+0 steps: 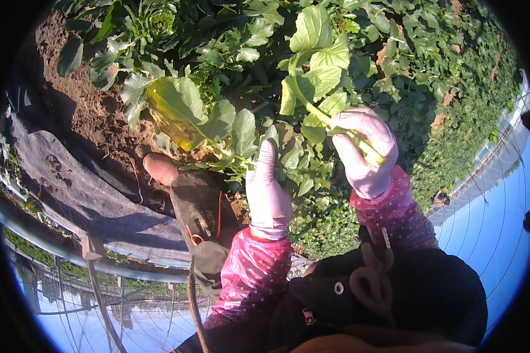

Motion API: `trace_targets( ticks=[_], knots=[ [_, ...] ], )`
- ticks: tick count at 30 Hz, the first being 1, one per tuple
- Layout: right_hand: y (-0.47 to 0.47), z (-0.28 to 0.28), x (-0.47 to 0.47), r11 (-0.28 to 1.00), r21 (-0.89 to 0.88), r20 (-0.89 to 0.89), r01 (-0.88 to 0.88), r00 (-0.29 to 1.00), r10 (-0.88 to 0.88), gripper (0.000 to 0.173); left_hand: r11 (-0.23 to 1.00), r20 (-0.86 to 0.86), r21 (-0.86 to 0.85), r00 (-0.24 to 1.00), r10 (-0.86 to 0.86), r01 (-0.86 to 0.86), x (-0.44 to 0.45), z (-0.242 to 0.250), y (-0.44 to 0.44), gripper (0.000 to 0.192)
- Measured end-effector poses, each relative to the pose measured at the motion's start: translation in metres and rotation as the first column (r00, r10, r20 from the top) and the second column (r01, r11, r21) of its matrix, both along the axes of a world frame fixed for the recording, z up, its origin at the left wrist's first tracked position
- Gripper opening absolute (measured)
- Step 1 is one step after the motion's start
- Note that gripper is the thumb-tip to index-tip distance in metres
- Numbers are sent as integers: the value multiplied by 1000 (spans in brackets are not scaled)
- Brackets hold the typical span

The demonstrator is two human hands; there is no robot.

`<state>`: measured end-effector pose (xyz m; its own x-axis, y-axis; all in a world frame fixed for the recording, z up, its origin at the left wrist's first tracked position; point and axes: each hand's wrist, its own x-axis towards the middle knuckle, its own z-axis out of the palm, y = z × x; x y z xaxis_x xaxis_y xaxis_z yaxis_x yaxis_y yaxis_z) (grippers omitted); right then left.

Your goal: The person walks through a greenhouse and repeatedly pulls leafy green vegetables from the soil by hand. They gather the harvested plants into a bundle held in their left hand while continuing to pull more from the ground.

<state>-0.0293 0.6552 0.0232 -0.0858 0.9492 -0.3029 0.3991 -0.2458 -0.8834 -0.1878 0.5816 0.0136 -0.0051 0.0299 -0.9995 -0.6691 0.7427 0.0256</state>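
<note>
My left hand (269,194), in a pale glove, is closed on the stems of leafy greens (218,121). One large leaf (176,110) there is partly yellow and brown, and it points away to the left. My right hand (366,148), gloved the same way, grips the thick pale-green stalk of a long curved leaf (311,108). Its lobed blade rises up and bends over above the hand, and the stalk's end shows beside the palm. Pink dotted sleeves cover both forearms. The fingers of my left hand are mostly hidden behind its back.
Dense leafy plants (424,57) cover the ground ahead and to the right. Brown soil (88,97) and a grey ground-cover sheet (115,212) lie at left, by my shoe (160,168). Another person (441,199) is far off at right, near a plastic-covered greenhouse wall.
</note>
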Motion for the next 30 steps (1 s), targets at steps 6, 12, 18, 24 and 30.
trace_targets(
  ticks=[6,12,18,24,30],
  knots=[
    [-6,-7,-19,786,-443,-288,-432,898,331,32,943,-58,305,985,162,-137,-4,-1,-5,58],
    [29,-107,12,925,-366,-525,-98,843,-118,40,936,-155,103,924,349,-336,-6,0,-1,36],
    [16,-210,11,867,-465,340,181,940,-14,44,914,-176,74,897,406,-399,-5,-4,2,35],
    [15,-229,1,895,-341,552,287,832,-56,54,910,-134,70,900,415,-409,-8,-2,0,38],
    [33,-263,-13,810,-413,659,417,750,-51,40,905,-128,59,896,424,-420,-7,-1,0,40]
  ],
)
